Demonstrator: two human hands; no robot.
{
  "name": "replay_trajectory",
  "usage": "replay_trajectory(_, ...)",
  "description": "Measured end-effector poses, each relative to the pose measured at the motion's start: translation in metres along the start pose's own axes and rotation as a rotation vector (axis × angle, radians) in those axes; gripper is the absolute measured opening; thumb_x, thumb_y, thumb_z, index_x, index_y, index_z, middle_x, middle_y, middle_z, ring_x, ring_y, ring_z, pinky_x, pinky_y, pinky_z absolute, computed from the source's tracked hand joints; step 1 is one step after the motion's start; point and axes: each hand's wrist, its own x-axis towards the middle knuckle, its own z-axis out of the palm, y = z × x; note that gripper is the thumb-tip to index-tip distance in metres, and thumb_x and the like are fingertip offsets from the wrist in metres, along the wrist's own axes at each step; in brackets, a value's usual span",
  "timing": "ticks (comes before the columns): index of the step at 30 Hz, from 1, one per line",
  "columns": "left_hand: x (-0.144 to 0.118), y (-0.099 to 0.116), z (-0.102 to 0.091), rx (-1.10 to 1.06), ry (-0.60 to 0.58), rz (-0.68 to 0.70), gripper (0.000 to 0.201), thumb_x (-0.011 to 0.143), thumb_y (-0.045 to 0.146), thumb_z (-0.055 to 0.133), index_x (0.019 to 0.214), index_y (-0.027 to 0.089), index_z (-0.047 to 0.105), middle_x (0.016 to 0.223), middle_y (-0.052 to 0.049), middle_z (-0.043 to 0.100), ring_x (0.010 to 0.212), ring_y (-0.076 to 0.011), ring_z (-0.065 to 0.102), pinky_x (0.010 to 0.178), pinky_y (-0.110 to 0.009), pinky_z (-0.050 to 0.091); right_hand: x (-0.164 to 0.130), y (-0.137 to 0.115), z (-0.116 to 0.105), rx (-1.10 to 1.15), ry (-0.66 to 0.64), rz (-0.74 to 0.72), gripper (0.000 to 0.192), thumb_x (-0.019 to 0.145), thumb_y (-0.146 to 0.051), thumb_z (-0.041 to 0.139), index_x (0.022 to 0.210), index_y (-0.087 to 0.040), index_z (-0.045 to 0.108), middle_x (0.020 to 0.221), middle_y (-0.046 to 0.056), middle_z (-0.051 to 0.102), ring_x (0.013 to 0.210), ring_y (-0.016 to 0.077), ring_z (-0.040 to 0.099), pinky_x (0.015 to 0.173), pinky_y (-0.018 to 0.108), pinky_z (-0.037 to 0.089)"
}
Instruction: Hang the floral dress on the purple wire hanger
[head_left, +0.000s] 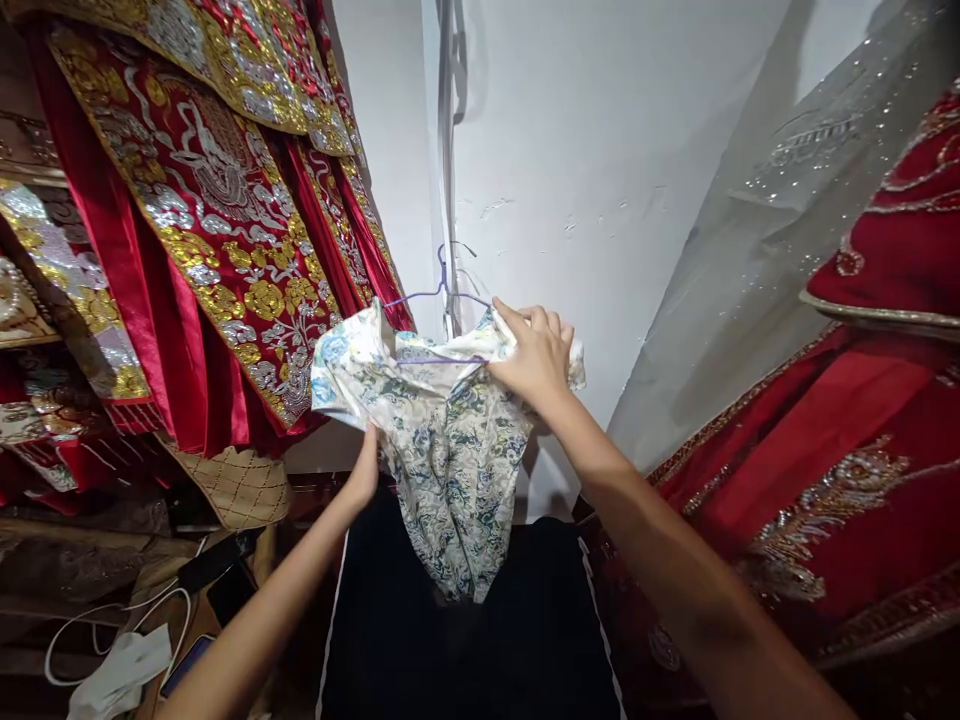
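Note:
A white blouse [450,450] with a blue and green floral print hangs in front of me on a thin purple wire hanger [420,295]. The hanger's hook points up, and its lower bar shows across the open neckline. My right hand [536,350] is closed on the blouse's right shoulder, thumb at the collar, near the end of the hanger. Lower on the other side, my left hand [364,470] pinches the blouse below its left sleeve, thumb in front. The fingers of that hand are hidden behind the cloth.
Red embroidered costumes [262,250] with gold and silver sequins hang at left. A red beaded garment [840,420] and a sheer sequined veil [795,190] hang at right. A white cable [180,600], a phone [187,665] and crumpled white paper [127,670] lie at lower left.

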Motion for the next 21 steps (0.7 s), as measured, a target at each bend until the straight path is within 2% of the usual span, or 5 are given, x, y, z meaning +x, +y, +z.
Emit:
replay_trajectory(3, -0.024, -0.04, 0.008, 0.141, 0.016, 0.027, 0.056, 0.082, 0.053, 0.073, 0.126, 0.019, 0.064, 0.144, -0.012, 0.059, 0.146, -0.0283, 0.04, 0.125, -0.04, 0.025, -0.039, -0.011, 0.005, 0.323, 0.045, -0.074, 0.051, 0.079, -0.018, 0.061, 0.129, -0.027, 0.068, 0.127, 0.009, 0.066, 0.121, 0.0315, 0.055, 0.104, 0.055, 0.037)
replay_trajectory(5, -0.038, -0.061, 0.019, 0.14, 0.013, 0.006, 0.063, 0.079, 0.046, 0.078, 0.133, 0.018, 0.059, 0.145, -0.013, 0.057, 0.142, -0.0293, 0.047, 0.123, -0.042, 0.029, -0.069, -0.025, 0.009, 0.64, 0.019, -0.062, 0.035, 0.087, -0.016, 0.054, 0.112, -0.026, 0.076, 0.109, 0.005, 0.075, 0.108, 0.0251, 0.065, 0.099, 0.047, 0.046)
replay_trajectory(9, -0.059, -0.08, 0.038, 0.091, 0.061, 0.006, 0.073, 0.082, 0.047, 0.075, 0.145, 0.022, 0.049, 0.153, -0.012, 0.049, 0.144, -0.0283, 0.044, 0.122, -0.042, 0.031, -0.136, -0.047, 0.021, 0.954, 0.042, 0.372, 0.023, 0.091, -0.027, 0.057, 0.102, -0.021, 0.076, 0.086, 0.005, 0.077, 0.085, 0.0218, 0.07, 0.084, 0.038, 0.054)
replay_trajectory(13, -0.072, -0.068, 0.034, 0.119, 0.023, 0.002, 0.073, 0.081, 0.047, 0.076, 0.145, 0.021, 0.051, 0.149, -0.012, 0.053, 0.143, -0.0288, 0.045, 0.123, -0.042, 0.031, -0.189, -0.055, 0.045, 1.078, 0.008, 0.837, 0.03, 0.085, -0.045, 0.065, 0.09, -0.016, 0.071, 0.064, 0.003, 0.067, 0.059, 0.0175, 0.061, 0.059, 0.03, 0.05)
replay_trajectory(21, -0.086, -0.031, 0.015, 0.038, -0.063, -0.075, 0.068, 0.081, 0.041, 0.078, 0.142, 0.02, 0.055, 0.142, -0.012, 0.06, 0.136, -0.0285, 0.053, 0.119, -0.042, 0.036, -0.188, -0.082, 0.055, 1.238, -0.181, 0.879, 0.031, 0.082, -0.049, 0.07, 0.081, -0.021, 0.057, 0.06, -0.002, 0.056, 0.054, 0.0133, 0.05, 0.054, 0.027, 0.042)
